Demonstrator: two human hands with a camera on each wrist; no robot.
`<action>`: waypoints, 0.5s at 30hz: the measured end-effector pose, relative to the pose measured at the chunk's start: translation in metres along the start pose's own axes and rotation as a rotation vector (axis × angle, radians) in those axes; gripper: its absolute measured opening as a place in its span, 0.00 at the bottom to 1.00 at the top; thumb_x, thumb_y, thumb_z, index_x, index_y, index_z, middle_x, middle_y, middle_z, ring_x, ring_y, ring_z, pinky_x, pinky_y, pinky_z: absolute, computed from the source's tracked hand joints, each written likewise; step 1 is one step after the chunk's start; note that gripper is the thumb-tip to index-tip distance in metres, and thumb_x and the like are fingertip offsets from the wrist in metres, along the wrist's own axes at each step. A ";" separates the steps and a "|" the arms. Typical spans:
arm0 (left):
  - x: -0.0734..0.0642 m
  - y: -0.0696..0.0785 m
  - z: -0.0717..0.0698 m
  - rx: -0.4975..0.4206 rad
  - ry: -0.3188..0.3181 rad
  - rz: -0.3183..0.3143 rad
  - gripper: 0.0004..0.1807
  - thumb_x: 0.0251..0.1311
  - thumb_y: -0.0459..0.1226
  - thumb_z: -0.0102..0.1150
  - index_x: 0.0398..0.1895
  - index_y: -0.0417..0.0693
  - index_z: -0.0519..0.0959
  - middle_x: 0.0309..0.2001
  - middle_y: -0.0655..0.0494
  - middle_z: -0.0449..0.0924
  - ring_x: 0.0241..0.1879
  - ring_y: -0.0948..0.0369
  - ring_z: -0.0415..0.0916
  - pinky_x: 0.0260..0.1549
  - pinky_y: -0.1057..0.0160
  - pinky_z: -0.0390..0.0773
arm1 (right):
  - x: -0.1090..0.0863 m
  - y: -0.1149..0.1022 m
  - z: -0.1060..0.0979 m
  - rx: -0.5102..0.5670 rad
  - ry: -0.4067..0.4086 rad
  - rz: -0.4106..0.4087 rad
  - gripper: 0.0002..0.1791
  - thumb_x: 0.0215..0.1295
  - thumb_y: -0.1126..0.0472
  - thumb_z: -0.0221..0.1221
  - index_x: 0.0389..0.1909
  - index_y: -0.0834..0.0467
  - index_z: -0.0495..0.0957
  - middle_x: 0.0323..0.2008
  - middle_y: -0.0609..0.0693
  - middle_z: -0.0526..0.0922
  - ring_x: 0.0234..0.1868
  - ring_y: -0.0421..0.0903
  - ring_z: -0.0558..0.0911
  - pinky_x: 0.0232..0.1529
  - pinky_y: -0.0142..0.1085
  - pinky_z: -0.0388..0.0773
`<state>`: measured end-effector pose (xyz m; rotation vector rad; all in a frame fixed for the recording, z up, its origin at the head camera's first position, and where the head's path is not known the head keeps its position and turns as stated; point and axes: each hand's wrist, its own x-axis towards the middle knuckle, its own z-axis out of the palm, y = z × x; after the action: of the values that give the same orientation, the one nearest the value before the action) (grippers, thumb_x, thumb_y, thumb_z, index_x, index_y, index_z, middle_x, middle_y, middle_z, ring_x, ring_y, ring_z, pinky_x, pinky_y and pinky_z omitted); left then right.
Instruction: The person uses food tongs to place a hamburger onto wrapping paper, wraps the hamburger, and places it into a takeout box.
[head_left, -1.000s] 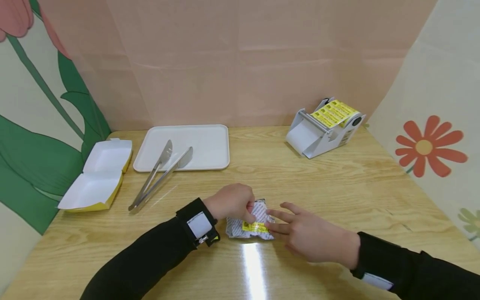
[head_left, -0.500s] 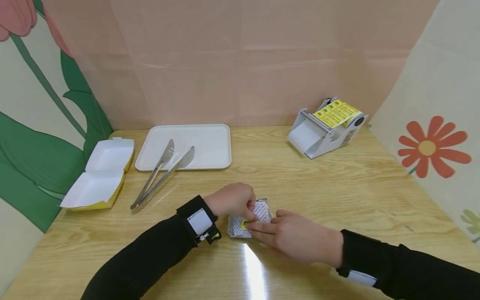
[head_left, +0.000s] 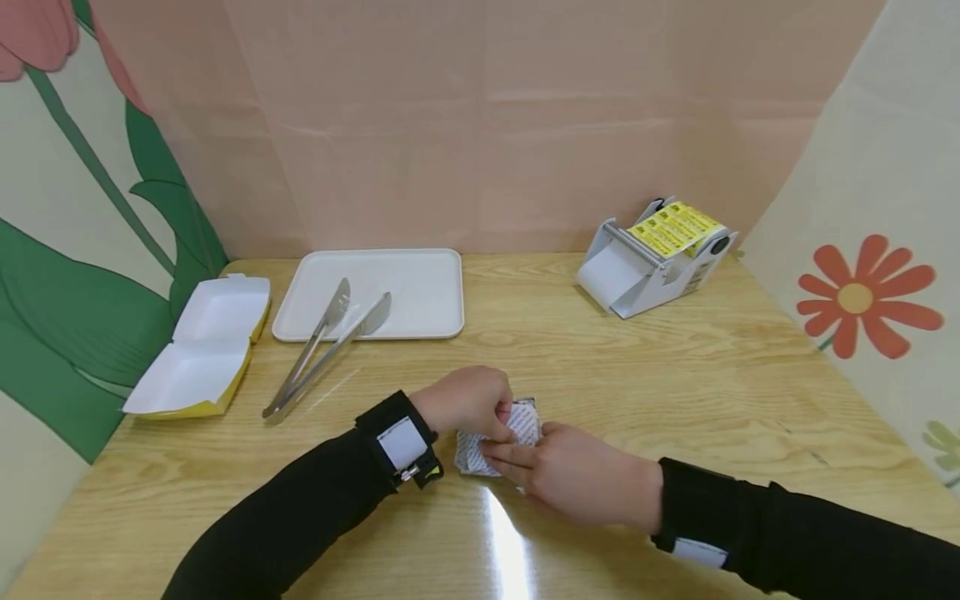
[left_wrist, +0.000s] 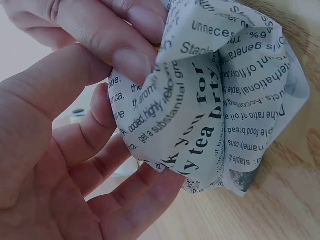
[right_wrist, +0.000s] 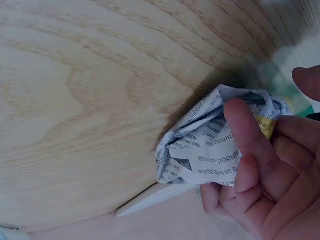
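Note:
A small packet wrapped in newsprint-patterned paper (head_left: pixel 527 423) lies on the table between both hands. My left hand (head_left: pixel 468 402) holds its left side; in the left wrist view the thumb and curled fingers stand about the crumpled wrapper (left_wrist: pixel 200 115). From the right, my right hand (head_left: pixel 577 471) presses extended fingers onto the packet's top, close to the left thumb. Those fingers cover the yellow label in the head view. A bit of the yellow label (right_wrist: pixel 266 125) shows beside a finger in the right wrist view. What the wrapper contains is hidden.
Behind the hands, a white tray (head_left: pixel 427 292) bears the tips of metal tongs (head_left: pixel 311 379). An open yellow-and-white carton (head_left: pixel 198 371) stands at the left. A label dispenser (head_left: pixel 652 258) with a yellow label roll sits at the back right.
My right hand has moved left over the packet, its fingers going from spread beside the yellow label to lying together over it. The left hand has stayed in place.

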<state>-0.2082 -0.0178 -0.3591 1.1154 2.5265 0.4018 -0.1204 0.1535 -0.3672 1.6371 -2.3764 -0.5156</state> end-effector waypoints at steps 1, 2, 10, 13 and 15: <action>0.000 0.000 0.000 -0.001 -0.002 0.000 0.20 0.51 0.46 0.72 0.10 0.53 0.73 0.15 0.65 0.69 0.22 0.65 0.67 0.22 0.70 0.65 | 0.001 0.000 0.000 0.010 -0.006 0.001 0.24 0.61 0.50 0.62 0.58 0.53 0.79 0.61 0.44 0.76 0.36 0.34 0.79 0.32 0.31 0.70; 0.000 0.000 0.000 -0.003 -0.003 0.000 0.20 0.51 0.46 0.72 0.10 0.53 0.74 0.15 0.65 0.70 0.22 0.65 0.67 0.22 0.70 0.65 | 0.001 0.000 0.001 0.016 -0.003 0.003 0.24 0.62 0.50 0.62 0.58 0.53 0.79 0.61 0.44 0.76 0.35 0.34 0.79 0.32 0.31 0.70; 0.000 -0.002 0.001 -0.016 -0.005 -0.008 0.19 0.52 0.45 0.72 0.11 0.52 0.76 0.16 0.64 0.71 0.23 0.65 0.68 0.23 0.70 0.66 | 0.003 -0.001 0.005 -0.008 0.035 0.005 0.22 0.60 0.51 0.62 0.54 0.53 0.81 0.59 0.44 0.78 0.34 0.34 0.80 0.29 0.30 0.68; 0.000 -0.002 0.001 0.000 -0.001 -0.001 0.19 0.52 0.46 0.72 0.11 0.53 0.75 0.16 0.65 0.71 0.22 0.65 0.68 0.22 0.70 0.66 | 0.003 -0.002 0.005 -0.003 0.028 0.013 0.21 0.61 0.50 0.62 0.54 0.53 0.81 0.59 0.44 0.78 0.29 0.33 0.76 0.27 0.30 0.67; 0.000 -0.001 0.000 0.012 0.001 0.000 0.19 0.52 0.46 0.71 0.11 0.53 0.74 0.16 0.65 0.71 0.23 0.65 0.68 0.22 0.70 0.65 | 0.003 -0.001 0.003 0.003 0.035 0.018 0.22 0.61 0.49 0.62 0.54 0.53 0.82 0.58 0.45 0.79 0.24 0.33 0.72 0.25 0.29 0.65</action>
<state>-0.2090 -0.0185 -0.3595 1.1198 2.5337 0.3876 -0.1215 0.1505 -0.3704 1.6104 -2.3660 -0.4772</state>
